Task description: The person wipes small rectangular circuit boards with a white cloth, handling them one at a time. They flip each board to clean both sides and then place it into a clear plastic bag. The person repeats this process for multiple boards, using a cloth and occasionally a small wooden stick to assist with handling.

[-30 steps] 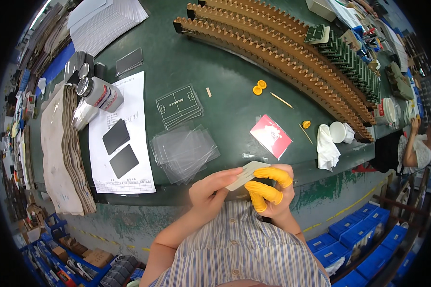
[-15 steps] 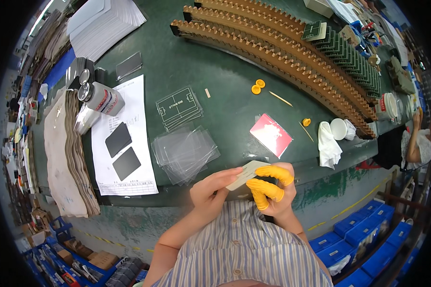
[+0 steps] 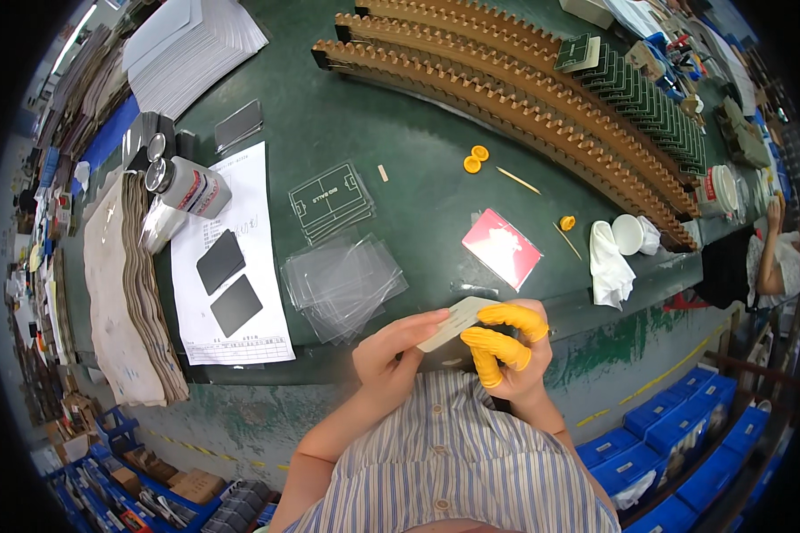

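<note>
A pale cream card [image 3: 454,324] is held in front of my striped shirt, at the near edge of the table. My left hand [image 3: 389,354] pinches its left end between thumb and fingers. Yellow finger cots cover several fingers of my right hand [image 3: 512,346], which grips the card's right end. Just beyond the card lies a pink and white card pack [image 3: 502,249]. Clear plastic sleeves [image 3: 345,286] lie in a loose pile to the left. Behind them is a small stack of green cards with white lines [image 3: 331,200].
Notched wooden racks [image 3: 471,84] curve across the back right, with green cards [image 3: 653,111] standing in them. Yellow finger cots [image 3: 476,158], toothpicks [image 3: 518,181] and a white cloth [image 3: 610,266] lie nearer. At left are a metal can [image 3: 196,186], a printed sheet [image 3: 256,329] and dark cards [image 3: 236,306].
Both hands keep their hold on the card and have barely moved. The whole view has shifted slightly.
</note>
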Motion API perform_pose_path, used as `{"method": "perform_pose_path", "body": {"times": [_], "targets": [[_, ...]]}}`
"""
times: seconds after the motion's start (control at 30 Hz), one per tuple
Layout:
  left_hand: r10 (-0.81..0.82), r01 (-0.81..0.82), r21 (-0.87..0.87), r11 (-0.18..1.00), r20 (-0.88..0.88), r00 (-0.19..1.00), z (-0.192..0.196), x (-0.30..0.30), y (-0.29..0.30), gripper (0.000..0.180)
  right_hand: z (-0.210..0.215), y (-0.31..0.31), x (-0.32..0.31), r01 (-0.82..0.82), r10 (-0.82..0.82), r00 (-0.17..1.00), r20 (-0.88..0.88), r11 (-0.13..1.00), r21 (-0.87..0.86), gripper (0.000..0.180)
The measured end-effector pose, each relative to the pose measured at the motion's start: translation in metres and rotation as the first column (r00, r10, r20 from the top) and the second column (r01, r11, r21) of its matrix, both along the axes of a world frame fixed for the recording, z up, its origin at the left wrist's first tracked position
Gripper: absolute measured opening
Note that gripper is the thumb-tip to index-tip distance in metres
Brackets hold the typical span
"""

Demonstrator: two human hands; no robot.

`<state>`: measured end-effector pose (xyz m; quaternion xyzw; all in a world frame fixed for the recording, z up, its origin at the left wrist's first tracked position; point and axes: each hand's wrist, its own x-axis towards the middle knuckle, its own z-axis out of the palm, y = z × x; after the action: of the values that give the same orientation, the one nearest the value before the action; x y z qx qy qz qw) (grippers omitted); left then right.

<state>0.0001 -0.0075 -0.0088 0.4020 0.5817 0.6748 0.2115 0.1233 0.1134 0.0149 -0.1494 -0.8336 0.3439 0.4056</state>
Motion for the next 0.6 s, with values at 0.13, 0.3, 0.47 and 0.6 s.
{"method": "perform_pose_path", "body": {"times": [0.13, 0.3, 0.47, 0.6], "targets": [[0.013, -0.013, 0.011, 1.0, -0.009, 1.0, -0.0017, 0.0009, 0.0003, 0.011, -0.0018, -0.0002, -0.0011, 0.005, -0.005, 1.0, -0.003, 1.0, 0.005, 0.026], [0.014, -0.014, 0.009, 1.0, -0.018, 1.0, -0.0002, 0.0005, 0.0005, 0.01, -0.0038, -0.0015, 0.0028, 0.017, -0.017, 1.0, -0.008, 0.997, -0.077, 0.025], [0.02, -0.02, 0.006, 1.0, 0.0, 1.0, -0.0002, 0.0007, 0.001, 0.034, -0.0033, 0.0009, 0.0038, 0.039, -0.039, 0.999, 0.006, 0.998, -0.056, 0.024], [0.031, -0.03, 0.008, 1.0, -0.017, 0.999, -0.0016, 0.001, 0.001, 0.009, -0.0022, 0.0011, 0.0017, 0.042, -0.042, 0.999, 0.017, 0.999, -0.007, 0.025]]}}
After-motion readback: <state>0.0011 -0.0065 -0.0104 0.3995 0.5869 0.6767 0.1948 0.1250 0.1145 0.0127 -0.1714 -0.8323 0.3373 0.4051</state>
